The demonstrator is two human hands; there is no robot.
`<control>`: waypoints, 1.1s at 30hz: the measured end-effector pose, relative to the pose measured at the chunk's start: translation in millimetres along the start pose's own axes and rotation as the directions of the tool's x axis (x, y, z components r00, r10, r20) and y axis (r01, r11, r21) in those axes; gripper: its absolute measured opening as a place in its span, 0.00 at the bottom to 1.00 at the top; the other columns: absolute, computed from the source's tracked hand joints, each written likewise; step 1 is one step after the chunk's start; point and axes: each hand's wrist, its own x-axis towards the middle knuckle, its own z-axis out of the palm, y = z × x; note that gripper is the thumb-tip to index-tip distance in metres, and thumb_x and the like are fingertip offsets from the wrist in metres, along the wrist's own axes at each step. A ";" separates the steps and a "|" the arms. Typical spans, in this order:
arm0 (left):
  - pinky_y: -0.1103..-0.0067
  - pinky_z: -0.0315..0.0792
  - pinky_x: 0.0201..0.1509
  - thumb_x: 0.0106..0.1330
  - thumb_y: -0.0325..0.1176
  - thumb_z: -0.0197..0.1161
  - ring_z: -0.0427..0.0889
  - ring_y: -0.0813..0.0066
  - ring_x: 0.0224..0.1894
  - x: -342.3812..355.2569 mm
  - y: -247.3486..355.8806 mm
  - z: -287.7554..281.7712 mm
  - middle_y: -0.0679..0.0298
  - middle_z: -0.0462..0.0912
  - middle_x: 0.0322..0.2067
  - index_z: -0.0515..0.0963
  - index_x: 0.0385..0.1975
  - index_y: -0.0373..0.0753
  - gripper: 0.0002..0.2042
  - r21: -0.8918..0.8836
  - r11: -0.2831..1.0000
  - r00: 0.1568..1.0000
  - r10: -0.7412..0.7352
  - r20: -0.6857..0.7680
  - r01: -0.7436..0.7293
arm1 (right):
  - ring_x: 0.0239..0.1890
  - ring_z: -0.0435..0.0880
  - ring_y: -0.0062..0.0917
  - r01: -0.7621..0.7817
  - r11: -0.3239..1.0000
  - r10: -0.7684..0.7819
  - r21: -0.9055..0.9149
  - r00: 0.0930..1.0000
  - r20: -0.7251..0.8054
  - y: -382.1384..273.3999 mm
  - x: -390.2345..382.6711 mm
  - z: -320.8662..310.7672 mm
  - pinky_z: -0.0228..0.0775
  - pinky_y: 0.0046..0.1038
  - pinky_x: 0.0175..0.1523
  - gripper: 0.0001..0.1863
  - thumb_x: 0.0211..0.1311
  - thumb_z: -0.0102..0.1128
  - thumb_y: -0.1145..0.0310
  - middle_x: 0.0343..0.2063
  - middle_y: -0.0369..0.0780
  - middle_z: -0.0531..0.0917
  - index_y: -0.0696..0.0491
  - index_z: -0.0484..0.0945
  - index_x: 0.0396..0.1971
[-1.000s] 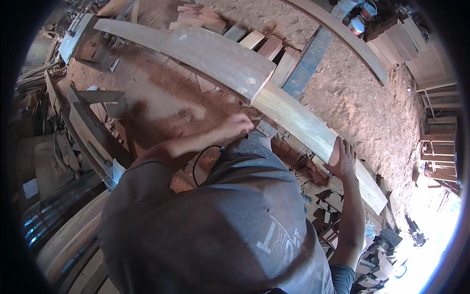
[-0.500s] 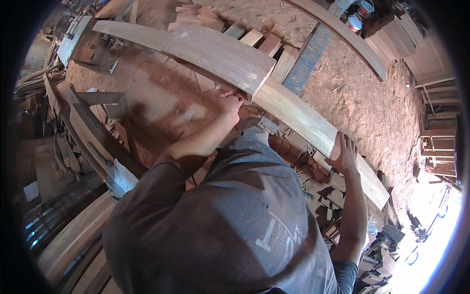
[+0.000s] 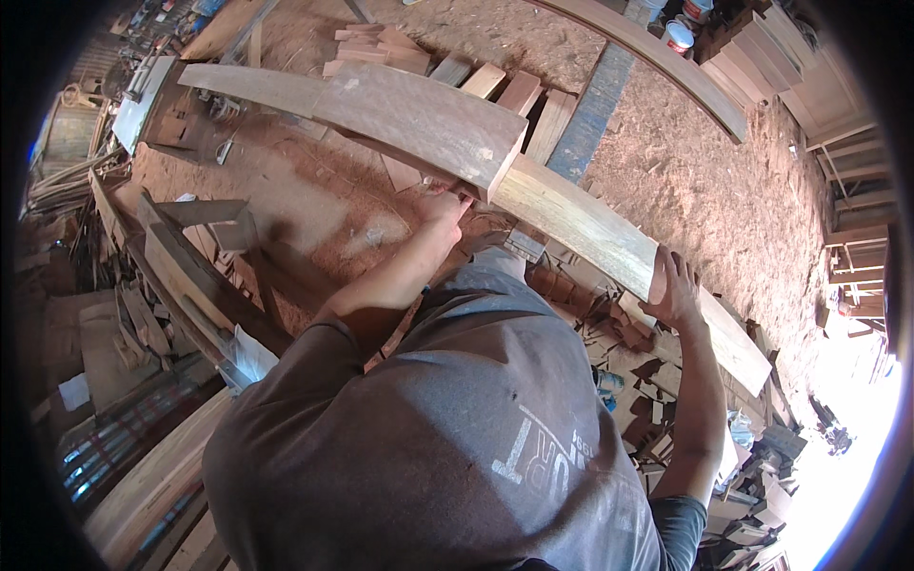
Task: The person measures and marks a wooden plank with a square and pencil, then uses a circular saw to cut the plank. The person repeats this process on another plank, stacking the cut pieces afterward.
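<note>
A pale plank (image 3: 571, 214) runs diagonally in front of me, with its upper end against a wide board (image 3: 409, 119). A narrower board continues left from that one (image 3: 248, 84). My right hand (image 3: 674, 290) grips the pale plank toward its right end, fingers over the top and thumb at the near edge. My left hand (image 3: 446, 211) is closed just under the near edge of the wide board, close to where the two pieces meet. What its fingertips hold is hidden beneath that edge.
Short boards (image 3: 519, 90) lie beyond the work, beside a blue-grey strip (image 3: 605, 95). A curved board (image 3: 652, 52) crosses the top, near buckets (image 3: 678, 38). Timber pieces (image 3: 171, 266) crowd the left, offcuts (image 3: 633, 338) lie below the plank, and stacked frames (image 3: 852, 266) line the right.
My left hand has risen from near my clothing to the underside of the wide board. My right hand keeps its place on the plank. The view has shifted slightly.
</note>
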 end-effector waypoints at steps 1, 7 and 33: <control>0.60 0.86 0.69 0.78 0.16 0.46 0.82 0.57 0.62 -2.4 1.4 0.7 0.50 0.77 0.62 0.64 0.71 0.29 0.22 -0.028 1.000 1.000 -0.002 0.003 0.002 | 0.77 0.65 0.51 -0.001 1.000 0.001 -0.010 1.000 0.017 0.1 0.5 -0.6 0.58 0.57 0.80 0.72 0.38 0.90 0.52 0.75 0.50 0.67 0.43 0.52 0.85; 0.54 0.75 0.79 0.85 0.30 0.35 0.74 0.50 0.74 -5.3 4.6 1.3 0.45 0.71 0.72 0.61 0.75 0.30 0.23 -0.107 0.994 0.999 -0.036 0.028 0.038 | 0.75 0.67 0.53 0.000 0.999 0.001 -0.045 1.000 0.028 0.0 1.4 -2.0 0.58 0.55 0.80 0.73 0.37 0.90 0.53 0.74 0.51 0.68 0.47 0.52 0.85; 0.56 0.82 0.60 0.76 0.44 0.69 0.85 0.57 0.59 -55.1 12.4 -21.7 0.55 0.83 0.61 0.77 0.58 0.36 0.20 0.739 0.175 0.666 -0.337 0.666 -0.651 | 0.78 0.67 0.49 -0.082 0.997 0.082 0.000 0.995 -0.051 -12.6 -3.3 0.5 0.56 0.60 0.82 0.67 0.37 0.87 0.60 0.73 0.47 0.70 0.44 0.55 0.82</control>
